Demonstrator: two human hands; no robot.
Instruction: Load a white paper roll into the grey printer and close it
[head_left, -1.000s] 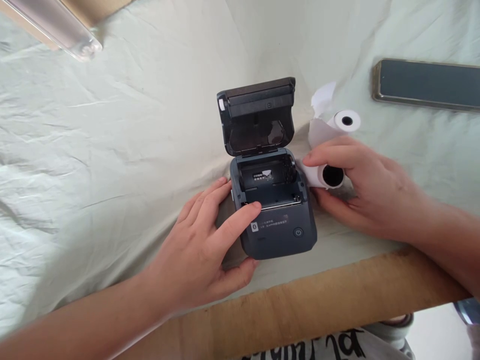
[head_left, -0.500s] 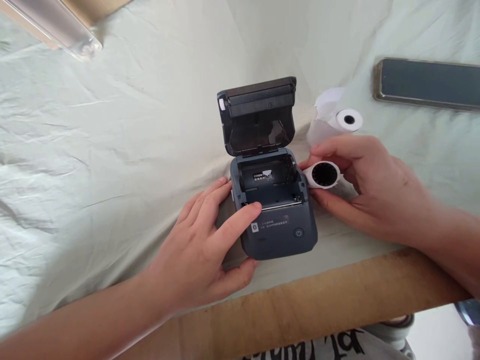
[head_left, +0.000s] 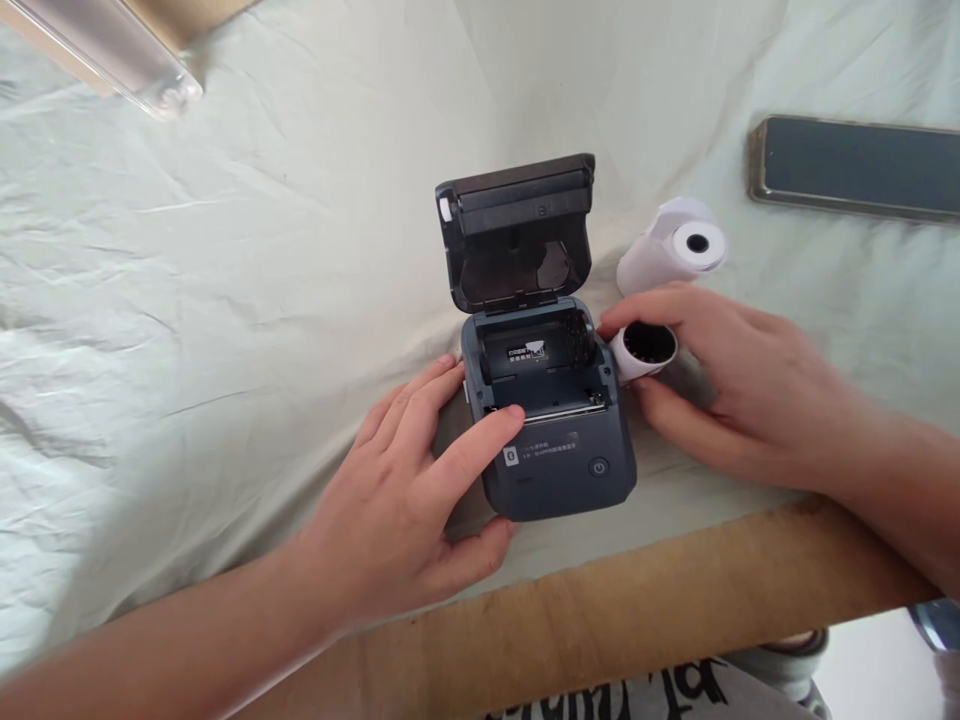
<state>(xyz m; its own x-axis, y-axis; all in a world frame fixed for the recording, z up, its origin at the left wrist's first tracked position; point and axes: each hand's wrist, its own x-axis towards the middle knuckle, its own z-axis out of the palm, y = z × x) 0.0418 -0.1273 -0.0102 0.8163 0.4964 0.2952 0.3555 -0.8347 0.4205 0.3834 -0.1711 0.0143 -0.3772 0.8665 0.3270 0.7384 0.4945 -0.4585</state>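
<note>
A dark blue portable label printer [head_left: 559,490] sits on the cloth with its black lid [head_left: 517,240] raised and its paper bay uncovered. My left hand [head_left: 397,490] steadies the printer, one finger lying over its front edge and the others against its left side. Just right of the printer, my right hand [head_left: 727,385] grips a white paper roll [head_left: 628,362] with a wide dark core between thumb and fingers. Behind that hand lies a second white paper roll [head_left: 656,260] with a narrow core, its outer sheet slightly loose.
A phone [head_left: 862,165] in a clear case lies at the far right. At the upper left is a clear plastic object [head_left: 142,60]. Pale wrinkled cloth [head_left: 262,250] covers the surface, and a wooden edge [head_left: 675,590] runs along the front.
My right hand and the wide-core roll have shifted slightly, and the roll's ragged paper edge no longer shows. The narrow-core roll's loose sheet sits closer around it. My left hand stays put.
</note>
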